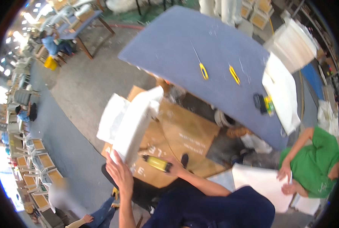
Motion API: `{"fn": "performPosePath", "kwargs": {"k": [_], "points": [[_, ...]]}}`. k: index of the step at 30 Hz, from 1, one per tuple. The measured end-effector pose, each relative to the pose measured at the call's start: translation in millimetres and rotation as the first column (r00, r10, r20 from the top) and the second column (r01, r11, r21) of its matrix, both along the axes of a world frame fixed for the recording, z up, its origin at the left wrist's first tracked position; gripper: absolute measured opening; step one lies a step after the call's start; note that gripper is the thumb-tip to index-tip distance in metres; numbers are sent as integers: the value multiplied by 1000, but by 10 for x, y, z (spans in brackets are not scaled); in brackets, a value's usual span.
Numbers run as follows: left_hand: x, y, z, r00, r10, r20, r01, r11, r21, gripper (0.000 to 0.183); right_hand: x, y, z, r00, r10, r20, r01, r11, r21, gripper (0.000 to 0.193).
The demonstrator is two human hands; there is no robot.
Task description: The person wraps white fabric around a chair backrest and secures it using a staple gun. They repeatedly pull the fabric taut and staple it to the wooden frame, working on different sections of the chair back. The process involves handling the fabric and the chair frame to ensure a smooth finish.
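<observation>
A long white-covered padded piece (133, 123) slants up and away in front of me, with loose white cloth (111, 119) hanging at its left side. My left hand (119, 173) is at its near end, fingers long against the cover; part of the grip is hidden. Just right of that end, my right hand (173, 166) is closed round a yellow tool with black ends (156, 163), its exact kind unclear. The tool's front end points left toward the padded piece, and I cannot tell whether they touch.
Ahead stands a blue-topped table (184, 36) with two yellow cutters (203, 71) (234, 75), a black item (259, 103) and white cloth (281, 89). Brown cardboard (188, 129) covers the floor. A person in green (310, 163) handles a white sheet (259, 184) at right. Chair frames (36, 171) line the left.
</observation>
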State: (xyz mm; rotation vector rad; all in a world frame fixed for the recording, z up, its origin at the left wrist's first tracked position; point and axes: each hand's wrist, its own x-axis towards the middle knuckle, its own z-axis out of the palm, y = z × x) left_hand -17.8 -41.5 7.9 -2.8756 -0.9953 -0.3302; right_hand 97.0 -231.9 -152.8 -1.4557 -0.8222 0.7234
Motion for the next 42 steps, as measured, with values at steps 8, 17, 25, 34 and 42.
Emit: {"fn": "performPosePath", "kwargs": {"k": [8, 17, 25, 34, 42], "points": [[259, -269, 75, 917, 265, -298, -234, 963, 134, 70, 1713, -1439, -330, 729, -531, 432, 684, 574, -450, 53], [345, -228, -129, 865, 369, -339, -293, 921, 256, 61, 4446, -2053, -372, 731, -254, 633, 682, 245, -689, 76], [342, -226, -164, 852, 401, -338, -294, 899, 326, 56, 4082, -2217, -850, 598, -9, 802, 786, 200, -584, 94], [342, -265, -167, 873, 383, -302, -276, 898, 342, 58, 3015, -1334, -323, 539, -257, 802, 724, 627, -286, 65], [308, -226, -24, 861, 392, -325, -259, 887, 384, 55, 2029, 1147, 1407, 692, -291, 661, 189, 956, 223, 54]]}}
